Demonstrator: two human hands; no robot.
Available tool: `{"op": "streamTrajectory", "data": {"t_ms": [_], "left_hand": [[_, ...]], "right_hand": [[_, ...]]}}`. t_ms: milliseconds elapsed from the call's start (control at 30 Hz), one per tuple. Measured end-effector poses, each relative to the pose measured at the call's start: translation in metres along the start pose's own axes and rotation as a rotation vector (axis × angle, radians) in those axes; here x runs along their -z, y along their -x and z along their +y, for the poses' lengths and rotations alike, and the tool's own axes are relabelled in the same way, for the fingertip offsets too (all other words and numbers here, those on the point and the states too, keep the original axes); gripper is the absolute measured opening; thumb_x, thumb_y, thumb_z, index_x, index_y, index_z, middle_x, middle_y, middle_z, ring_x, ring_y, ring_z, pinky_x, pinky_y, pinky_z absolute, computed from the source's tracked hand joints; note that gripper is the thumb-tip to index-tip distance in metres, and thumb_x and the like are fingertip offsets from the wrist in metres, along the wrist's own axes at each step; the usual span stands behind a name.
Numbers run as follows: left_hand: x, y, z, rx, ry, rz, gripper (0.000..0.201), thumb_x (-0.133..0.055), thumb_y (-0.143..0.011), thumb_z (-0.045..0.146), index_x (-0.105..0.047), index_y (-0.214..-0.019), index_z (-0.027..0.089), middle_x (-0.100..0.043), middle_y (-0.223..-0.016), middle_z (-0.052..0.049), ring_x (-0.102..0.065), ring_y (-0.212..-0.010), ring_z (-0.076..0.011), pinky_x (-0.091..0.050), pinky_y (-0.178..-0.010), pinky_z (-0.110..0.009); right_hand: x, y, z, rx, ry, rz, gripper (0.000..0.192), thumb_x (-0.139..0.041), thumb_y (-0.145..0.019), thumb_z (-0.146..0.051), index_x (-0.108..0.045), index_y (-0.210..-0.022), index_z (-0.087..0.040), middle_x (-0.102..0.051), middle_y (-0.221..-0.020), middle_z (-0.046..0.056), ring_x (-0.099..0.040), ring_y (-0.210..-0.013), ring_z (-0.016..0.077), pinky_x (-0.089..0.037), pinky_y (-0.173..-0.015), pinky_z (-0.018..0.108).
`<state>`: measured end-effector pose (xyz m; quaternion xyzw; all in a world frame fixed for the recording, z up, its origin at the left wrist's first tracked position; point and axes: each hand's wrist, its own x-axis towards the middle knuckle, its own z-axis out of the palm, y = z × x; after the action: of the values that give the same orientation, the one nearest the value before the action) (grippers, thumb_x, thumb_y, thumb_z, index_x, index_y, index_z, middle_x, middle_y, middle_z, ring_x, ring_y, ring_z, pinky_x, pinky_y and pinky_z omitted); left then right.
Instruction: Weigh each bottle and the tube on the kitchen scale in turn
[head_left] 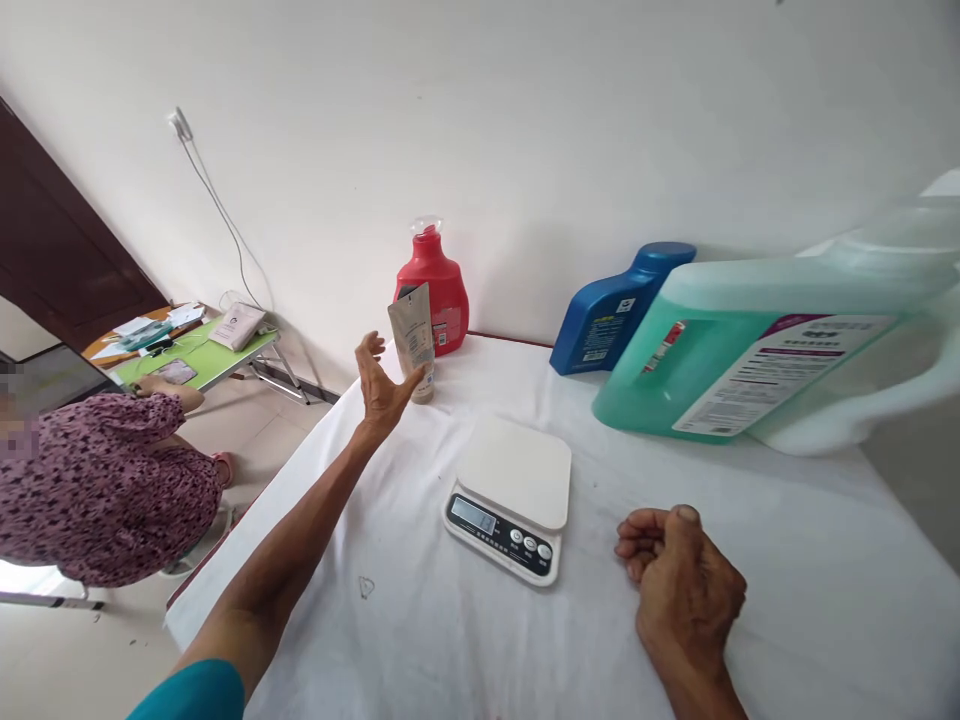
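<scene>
My left hand reaches to a beige squeeze tube that stands on its cap. Its fingers are spread in an open curve beside the tube; whether the thumb touches it I cannot tell. Behind the tube stands a red pump bottle, partly covered by it. A white digital kitchen scale lies in the middle of the table with nothing on its plate, its display lit. To the right of the scale, my right hand rests over the cloth with fingers loosely curled and no object visible in them.
A blue bottle and a large jug of green liquid stand along the wall. White cloth covers the table. At left a person in a patterned dress sits by a green table with papers and a phone.
</scene>
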<state>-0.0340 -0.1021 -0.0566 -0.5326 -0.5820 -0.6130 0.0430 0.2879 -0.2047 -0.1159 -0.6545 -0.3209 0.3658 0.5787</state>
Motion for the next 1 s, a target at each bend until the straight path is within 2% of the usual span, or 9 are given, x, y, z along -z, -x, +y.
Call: {"op": "streamTrajectory", "data": {"t_ms": [100, 200, 300, 433, 500, 600, 700, 833, 1000], "left_hand": [[-0.015, 0.013, -0.018, 0.109, 0.051, -0.127, 0.06, -0.086, -0.075, 0.039, -0.054, -0.122, 0.02, -0.065, -0.116, -0.01, -0.063, -0.107, -0.0246, -0.05, -0.098, -0.042], [-0.025, 0.014, -0.023, 0.196, 0.044, -0.213, 0.035, -0.082, -0.078, 0.036, -0.058, -0.098, 0.021, -0.067, -0.099, -0.005, -0.063, -0.094, -0.0209, -0.052, -0.088, -0.037], [-0.031, 0.009, -0.025, 0.229, -0.049, -0.203, 0.035, -0.084, -0.073, 0.035, -0.057, -0.091, 0.022, -0.066, -0.097, -0.005, -0.062, -0.09, -0.022, -0.05, -0.08, -0.035], [-0.034, 0.003, -0.021, 0.251, -0.193, -0.179, 0.039, -0.085, -0.071, 0.039, -0.058, -0.094, 0.023, -0.068, -0.102, -0.008, -0.065, -0.094, -0.028, -0.048, -0.08, -0.039], [-0.032, 0.003, -0.019, 0.264, -0.19, -0.197, 0.038, -0.085, -0.071, 0.039, -0.06, -0.094, 0.023, -0.07, -0.103, -0.009, -0.066, -0.094, -0.029, -0.048, -0.08, -0.039], [-0.023, 0.006, -0.012, 0.291, -0.108, -0.228, 0.036, -0.087, -0.069, 0.037, -0.064, -0.092, 0.021, -0.071, -0.097, -0.007, -0.066, -0.087, -0.0253, -0.048, -0.077, -0.036], [-0.01, 0.01, 0.003, 0.31, 0.025, -0.277, 0.035, -0.088, -0.067, 0.035, -0.07, -0.091, 0.019, -0.074, -0.091, -0.005, -0.065, -0.079, -0.0207, -0.05, -0.074, -0.033], [0.006, 0.011, 0.043, 0.297, 0.237, -0.366, 0.034, -0.09, -0.068, 0.036, -0.075, -0.092, 0.016, -0.078, -0.092, -0.007, -0.07, -0.082, -0.0215, -0.054, -0.077, -0.034], [0.009, 0.02, 0.089, 0.242, 0.43, -0.602, 0.034, -0.091, -0.07, 0.038, -0.078, -0.094, 0.017, -0.081, -0.099, -0.008, -0.075, -0.088, -0.0245, -0.06, -0.08, -0.038]], "right_hand": [[0.0, -0.001, 0.001, 0.003, -0.02, 0.001, 0.051, -0.052, -0.097, -0.063, -0.064, -0.071, -0.02, -0.062, -0.066, 0.003, -0.054, -0.052, 0.0156, -0.036, -0.042, 0.027], [-0.001, -0.001, 0.003, 0.008, -0.017, 0.007, 0.051, -0.052, -0.098, -0.062, -0.064, -0.072, -0.02, -0.063, -0.067, 0.003, -0.055, -0.053, 0.0159, -0.036, -0.041, 0.026], [-0.001, -0.001, 0.003, 0.017, -0.009, 0.004, 0.052, -0.051, -0.099, -0.062, -0.064, -0.072, -0.02, -0.062, -0.066, 0.003, -0.054, -0.052, 0.0161, -0.036, -0.041, 0.027], [-0.002, 0.002, -0.002, 0.034, -0.022, 0.005, 0.053, -0.052, -0.098, -0.064, -0.063, -0.07, -0.02, -0.061, -0.064, 0.003, -0.053, -0.051, 0.0156, -0.035, -0.041, 0.027], [-0.003, 0.003, -0.005, 0.036, -0.02, 0.003, 0.055, -0.052, -0.097, -0.065, -0.063, -0.068, -0.021, -0.061, -0.062, 0.003, -0.053, -0.05, 0.0154, -0.035, -0.041, 0.027], [-0.004, 0.003, -0.007, 0.017, -0.021, 0.002, 0.056, -0.051, -0.096, -0.067, -0.063, -0.066, -0.021, -0.06, -0.062, 0.003, -0.053, -0.05, 0.0155, -0.036, -0.042, 0.028], [-0.004, 0.002, -0.004, 0.017, -0.022, -0.002, 0.057, -0.05, -0.096, -0.068, -0.062, -0.066, -0.021, -0.061, -0.063, 0.003, -0.053, -0.051, 0.0157, -0.036, -0.043, 0.028], [-0.003, 0.0, 0.0, 0.053, -0.013, -0.018, 0.058, -0.048, -0.098, -0.068, -0.062, -0.068, -0.021, -0.062, -0.064, 0.003, -0.054, -0.052, 0.016, -0.036, -0.043, 0.028], [-0.004, 0.0, 0.001, 0.069, -0.014, -0.016, 0.059, -0.049, -0.097, -0.07, -0.063, -0.068, -0.021, -0.062, -0.063, 0.003, -0.054, -0.051, 0.0161, -0.036, -0.042, 0.028]]}}
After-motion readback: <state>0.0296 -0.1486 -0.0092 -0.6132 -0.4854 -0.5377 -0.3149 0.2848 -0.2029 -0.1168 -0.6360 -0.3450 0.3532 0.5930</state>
